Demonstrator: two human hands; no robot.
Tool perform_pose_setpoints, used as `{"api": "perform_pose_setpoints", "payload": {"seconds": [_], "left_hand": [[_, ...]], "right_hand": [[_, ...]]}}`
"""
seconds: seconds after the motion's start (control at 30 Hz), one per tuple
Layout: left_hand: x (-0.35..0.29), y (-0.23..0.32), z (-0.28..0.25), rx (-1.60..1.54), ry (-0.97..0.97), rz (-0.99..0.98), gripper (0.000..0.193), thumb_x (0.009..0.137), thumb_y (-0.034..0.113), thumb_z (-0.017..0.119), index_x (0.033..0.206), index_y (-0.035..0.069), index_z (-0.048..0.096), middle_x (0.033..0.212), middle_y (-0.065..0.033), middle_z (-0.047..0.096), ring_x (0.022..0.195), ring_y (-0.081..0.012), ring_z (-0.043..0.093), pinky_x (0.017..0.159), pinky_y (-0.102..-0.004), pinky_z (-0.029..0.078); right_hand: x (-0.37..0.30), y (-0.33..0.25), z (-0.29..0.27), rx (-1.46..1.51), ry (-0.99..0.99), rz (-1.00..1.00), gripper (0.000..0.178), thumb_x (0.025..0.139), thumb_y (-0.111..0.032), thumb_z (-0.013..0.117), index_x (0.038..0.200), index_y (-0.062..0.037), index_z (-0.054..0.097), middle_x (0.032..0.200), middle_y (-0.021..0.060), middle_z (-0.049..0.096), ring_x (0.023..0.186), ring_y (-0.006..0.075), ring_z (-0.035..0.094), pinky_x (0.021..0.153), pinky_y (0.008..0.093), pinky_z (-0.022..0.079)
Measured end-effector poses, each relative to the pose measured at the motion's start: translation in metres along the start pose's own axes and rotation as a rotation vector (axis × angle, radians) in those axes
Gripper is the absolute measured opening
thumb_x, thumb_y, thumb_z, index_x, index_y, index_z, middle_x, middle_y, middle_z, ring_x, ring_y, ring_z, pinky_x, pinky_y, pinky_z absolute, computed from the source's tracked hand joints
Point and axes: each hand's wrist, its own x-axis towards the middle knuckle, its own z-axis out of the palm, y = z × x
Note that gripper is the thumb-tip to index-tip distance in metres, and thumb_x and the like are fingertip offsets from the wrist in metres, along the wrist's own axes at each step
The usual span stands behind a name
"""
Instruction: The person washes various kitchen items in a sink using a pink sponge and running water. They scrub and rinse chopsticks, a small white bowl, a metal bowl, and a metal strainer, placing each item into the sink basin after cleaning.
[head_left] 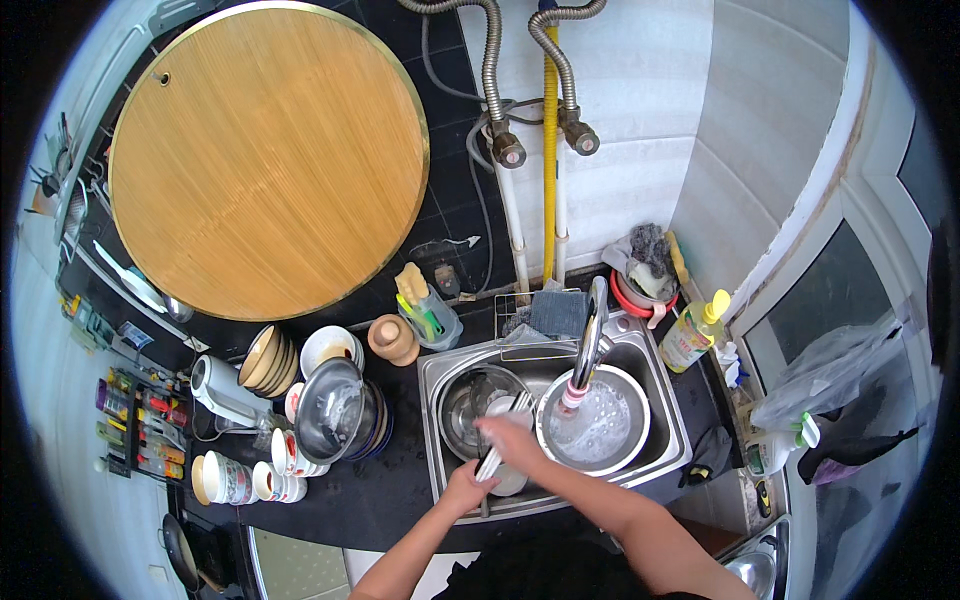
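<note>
Over the left basin of the steel sink, my left hand is closed on the lower end of a slim bundle of pale sticks that look like chopsticks. My right hand wraps around the same bundle higher up, and light tips stick out beyond it. Beneath my hands sit a steel bowl and a pale round dish, both partly hidden. In the right basin a steel basin holds sudsy water, with the faucet above it.
Left of the sink stand a tilted steel bowl, stacked tan bowls, patterned bowls and a wooden jar. Behind the sink is a wire rack with a grey sponge. A yellow-capped detergent bottle stands at the right.
</note>
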Motion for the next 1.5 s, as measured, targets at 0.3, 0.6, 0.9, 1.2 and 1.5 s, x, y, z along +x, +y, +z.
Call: {"api": "perform_pose_setpoints", "payload": {"seconds": [0.3, 0.6, 0.9, 1.2, 1.5], "left_hand": [[0.002, -0.017, 0.006, 0.058, 0.013, 0.094, 0.025, 0.073, 0.014, 0.066, 0.092, 0.001, 0.058, 0.079, -0.0118, 0.06, 0.07, -0.0171, 0.056, 0.067, -0.0297, 0.045], [0.004, -0.042, 0.006, 0.004, -0.035, 0.119, 0.029, 0.078, 0.016, 0.065, 0.101, 0.002, 0.054, 0.071, -0.0034, 0.057, 0.056, -0.0119, 0.051, 0.052, -0.0277, 0.043], [-0.019, -0.009, -0.012, -0.624, -0.389, -0.336, 0.018, 0.086, 0.022, 0.056, 0.092, 0.007, 0.048, 0.056, 0.0029, 0.038, 0.038, -0.0045, 0.029, 0.034, -0.0197, 0.021], [0.01, -0.022, -0.004, -0.729, -0.34, -0.368, 0.024, 0.085, 0.027, 0.056, 0.083, 0.005, 0.049, 0.06, -0.0005, 0.043, 0.04, -0.0074, 0.033, 0.035, -0.0229, 0.026], [-0.025, 0.005, 0.022, 0.567, 0.002, 0.081, 0.03, 0.083, 0.025, 0.054, 0.088, -0.005, 0.049, 0.076, -0.0283, 0.057, 0.076, -0.0431, 0.057, 0.066, -0.0485, 0.044]], "right_hand": [[0.011, 0.014, -0.015, -0.077, 0.049, 0.181, 0.027, 0.082, -0.018, 0.049, 0.104, -0.0034, 0.055, 0.093, 0.0186, 0.057, 0.091, 0.0347, 0.053, 0.082, 0.0413, 0.04], [-0.006, 0.011, 0.007, -0.192, 0.108, 0.014, 0.022, 0.073, -0.018, 0.056, 0.091, -0.0054, 0.06, 0.085, 0.0133, 0.058, 0.087, 0.0326, 0.053, 0.079, 0.0404, 0.041], [0.008, 0.045, -0.016, 1.597, 0.625, 0.983, 0.046, 0.083, -0.053, 0.046, 0.105, -0.0124, 0.043, 0.093, 0.0106, 0.059, 0.084, 0.0259, 0.058, 0.074, 0.0434, 0.049], [-0.011, -0.022, 0.028, 1.142, 0.224, 0.89, 0.018, 0.083, -0.016, 0.057, 0.091, -0.0041, 0.047, 0.069, 0.0062, 0.054, 0.059, 0.0166, 0.057, 0.054, 0.0273, 0.048], [-0.02, 0.082, 0.031, 0.86, 0.864, 1.164, 0.012, 0.081, -0.017, 0.057, 0.078, -0.0068, 0.051, 0.059, 0.0047, 0.047, 0.048, 0.017, 0.048, 0.045, 0.0305, 0.042]]}}
